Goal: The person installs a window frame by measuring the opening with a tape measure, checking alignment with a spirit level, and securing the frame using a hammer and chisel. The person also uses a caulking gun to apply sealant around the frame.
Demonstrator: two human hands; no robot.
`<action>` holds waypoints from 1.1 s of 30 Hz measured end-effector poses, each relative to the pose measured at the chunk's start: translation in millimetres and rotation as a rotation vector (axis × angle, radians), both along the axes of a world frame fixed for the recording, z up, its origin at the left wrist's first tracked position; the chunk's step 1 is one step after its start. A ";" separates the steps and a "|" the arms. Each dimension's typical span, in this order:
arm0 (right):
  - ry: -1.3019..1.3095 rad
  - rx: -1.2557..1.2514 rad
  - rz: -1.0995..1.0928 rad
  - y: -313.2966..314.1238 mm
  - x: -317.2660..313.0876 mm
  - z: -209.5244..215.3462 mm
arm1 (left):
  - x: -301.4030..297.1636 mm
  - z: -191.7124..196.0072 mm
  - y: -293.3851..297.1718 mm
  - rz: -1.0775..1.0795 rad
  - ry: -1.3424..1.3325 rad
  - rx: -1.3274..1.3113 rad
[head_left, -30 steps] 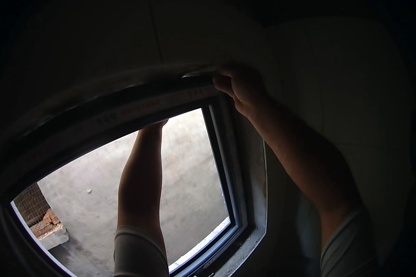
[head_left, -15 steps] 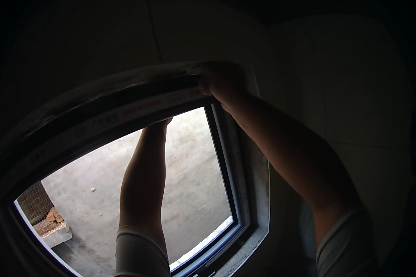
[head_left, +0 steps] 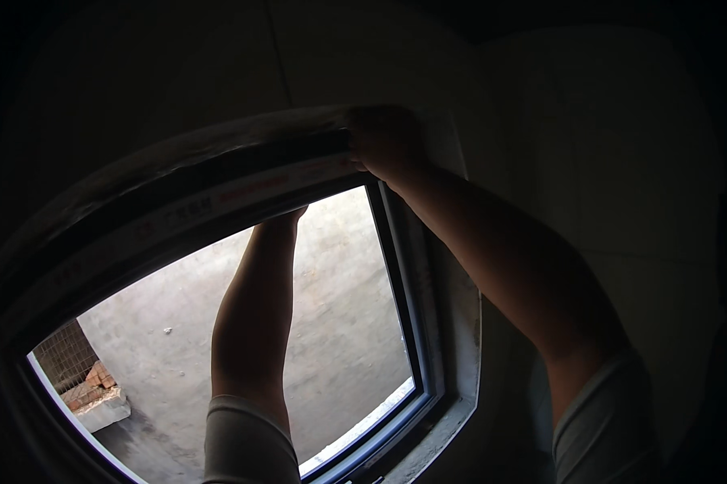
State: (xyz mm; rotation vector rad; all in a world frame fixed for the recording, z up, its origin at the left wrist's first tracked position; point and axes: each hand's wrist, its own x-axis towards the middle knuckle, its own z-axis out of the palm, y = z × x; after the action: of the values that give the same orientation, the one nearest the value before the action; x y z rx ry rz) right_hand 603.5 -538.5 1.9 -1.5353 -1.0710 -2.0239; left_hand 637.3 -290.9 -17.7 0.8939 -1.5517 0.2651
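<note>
right hand (head_left: 386,145) touches the top right corner of a dark window frame (head_left: 218,198) in a wall (head_left: 178,97); left hand (head_left: 300,213) reaches through, mostly hidden behind the frame's top; cannot tell if either grips.

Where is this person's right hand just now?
In the head view, the right hand is above centre, at the upper right corner of the window frame, up and to the right of the left forearm.

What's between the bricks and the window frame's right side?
In the head view, the left arm and some grey surface show between the bricks and the frame's right side.
</note>
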 end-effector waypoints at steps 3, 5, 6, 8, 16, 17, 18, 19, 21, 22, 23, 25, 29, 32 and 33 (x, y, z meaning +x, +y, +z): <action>0.297 -0.011 -0.168 5.4 -7.9 2.2 | 0.9 -0.6 3.9 -0.006 0.117 -0.081; 0.339 0.007 -0.171 8.5 -9.3 4.8 | 6.1 1.2 7.6 -0.012 0.093 -0.080; 0.299 0.037 -0.146 8.1 -5.6 2.9 | 4.1 1.7 3.9 -0.034 0.039 -0.036; 0.193 0.098 -0.092 11.4 1.7 -0.3 | -0.4 1.3 -3.1 -0.063 -0.036 0.016; 0.154 0.110 0.162 3.8 8.2 -2.3 | 20.6 -3.4 5.0 0.618 -0.289 -0.080; 0.179 0.051 0.111 -10.1 7.0 -0.5 | 27.1 -3.4 0.2 0.548 -0.249 -0.067; 0.229 0.020 0.171 -3.3 -6.3 1.4 | 20.8 0.6 14.3 0.391 -0.171 -0.071; 0.288 -0.010 0.197 -6.1 -14.2 -0.9 | 26.7 -1.5 17.2 0.400 -0.187 -0.089; 0.687 0.032 0.529 4.9 -55.8 -14.9 | 33.1 -10.8 49.9 0.649 -0.315 -0.131; 0.962 0.149 0.731 0.6 -100.2 -21.4 | 31.1 -19.9 52.2 0.728 -0.331 -0.118; 0.974 0.177 0.737 -8.5 -101.6 -28.9 | 26.4 -23.4 45.4 0.795 -0.356 -0.107; 0.982 0.259 0.703 -21.0 -99.8 -57.7 | -25.2 -34.6 26.4 -0.002 0.170 0.053; 1.091 -0.080 0.585 -32.4 -143.4 -216.0 | -114.0 -138.2 33.7 0.914 0.799 0.215; 0.987 -0.354 0.555 -56.4 -198.9 -390.6 | -196.4 -249.7 19.6 1.139 0.361 0.871; 1.322 -0.416 0.546 -53.7 -225.1 -438.9 | -236.7 -278.2 19.5 1.207 0.319 1.040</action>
State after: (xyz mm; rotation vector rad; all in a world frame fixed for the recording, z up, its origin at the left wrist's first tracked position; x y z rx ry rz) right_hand 378.4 -592.2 -436.9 -1.9245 -1.0843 -0.2018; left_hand 400.6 -271.4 -296.0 2.5071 -0.5899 0.1169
